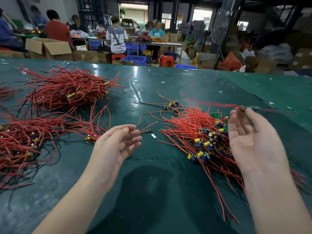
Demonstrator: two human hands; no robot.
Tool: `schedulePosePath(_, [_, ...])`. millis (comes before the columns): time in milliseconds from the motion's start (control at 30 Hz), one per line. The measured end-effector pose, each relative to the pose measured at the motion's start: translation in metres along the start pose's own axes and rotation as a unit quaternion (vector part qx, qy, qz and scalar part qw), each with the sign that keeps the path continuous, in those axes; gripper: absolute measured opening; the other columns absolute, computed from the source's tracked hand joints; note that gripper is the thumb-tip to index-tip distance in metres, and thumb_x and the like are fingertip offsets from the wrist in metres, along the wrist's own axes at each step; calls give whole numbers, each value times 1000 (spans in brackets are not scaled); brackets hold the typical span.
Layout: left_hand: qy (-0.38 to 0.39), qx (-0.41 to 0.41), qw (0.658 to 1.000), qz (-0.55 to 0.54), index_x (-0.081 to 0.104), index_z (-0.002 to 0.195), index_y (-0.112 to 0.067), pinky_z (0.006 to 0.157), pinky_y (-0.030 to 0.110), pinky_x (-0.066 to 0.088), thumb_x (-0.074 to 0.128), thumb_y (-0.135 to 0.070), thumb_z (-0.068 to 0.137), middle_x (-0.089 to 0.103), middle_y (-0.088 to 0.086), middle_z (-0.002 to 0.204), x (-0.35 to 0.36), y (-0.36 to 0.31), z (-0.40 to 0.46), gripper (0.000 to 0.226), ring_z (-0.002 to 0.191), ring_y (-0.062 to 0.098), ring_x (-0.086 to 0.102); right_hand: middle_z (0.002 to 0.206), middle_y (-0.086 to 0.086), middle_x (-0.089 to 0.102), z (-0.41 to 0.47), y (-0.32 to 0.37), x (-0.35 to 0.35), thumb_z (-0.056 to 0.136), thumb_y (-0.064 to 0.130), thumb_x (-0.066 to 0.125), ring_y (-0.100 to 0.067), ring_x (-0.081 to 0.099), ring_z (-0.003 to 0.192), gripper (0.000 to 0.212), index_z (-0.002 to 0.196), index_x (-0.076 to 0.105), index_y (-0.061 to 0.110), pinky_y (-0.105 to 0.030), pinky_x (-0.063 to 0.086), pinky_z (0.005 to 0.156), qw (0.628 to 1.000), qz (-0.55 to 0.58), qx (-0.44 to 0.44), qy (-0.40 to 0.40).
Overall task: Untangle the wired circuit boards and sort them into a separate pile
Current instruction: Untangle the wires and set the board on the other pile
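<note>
A tangled pile of wired circuit boards [204, 139] with red wires, yellow and blue capacitors lies right of centre on the green table [152, 174]. My right hand [251, 142] hovers palm up over its right side and pinches one small board [244, 108] at the fingertips; its red wires are blurred by motion. My left hand [116, 146] hangs palm up near the middle with relaxed fingers, holding nothing. A large pile [67, 89] sits at the far left, and another pile [23, 141] at the near left.
A few loose boards [171, 105] lie beyond the right pile. Small white scraps [153, 136] dot the table. Past the far edge, people sit at other tables among cardboard boxes [49, 48], blue crates [135, 59] and red stools [166, 61].
</note>
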State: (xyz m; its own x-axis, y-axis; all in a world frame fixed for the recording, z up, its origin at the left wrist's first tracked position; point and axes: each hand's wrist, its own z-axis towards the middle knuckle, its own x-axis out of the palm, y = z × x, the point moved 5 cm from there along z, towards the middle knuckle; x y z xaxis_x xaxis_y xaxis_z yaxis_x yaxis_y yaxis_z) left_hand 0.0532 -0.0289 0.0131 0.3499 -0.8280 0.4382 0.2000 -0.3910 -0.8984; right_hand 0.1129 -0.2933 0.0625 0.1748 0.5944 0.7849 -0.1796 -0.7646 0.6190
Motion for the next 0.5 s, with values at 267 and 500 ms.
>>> schedulePosePath(267, [42, 29, 996, 73, 68, 81, -4, 61, 23, 57, 43, -1, 98, 67, 7, 70, 9, -1, -5, 30, 65, 15, 67, 117, -19, 60, 5, -7, -8, 92, -10, 49, -22, 73, 87, 20, 112, 53, -11, -24, 58, 69, 998, 29, 56, -16])
schedulePosePath(500, [41, 27, 994, 102, 69, 80, -4, 59, 22, 55, 44, -1, 98, 67, 8, 68, 8, -1, -5, 30, 64, 16, 66, 129, -20, 51, 0, -10, 1, 93, -14, 33, -27, 69, 94, 37, 129, 40, -13, -29, 59, 69, 997, 34, 69, 25])
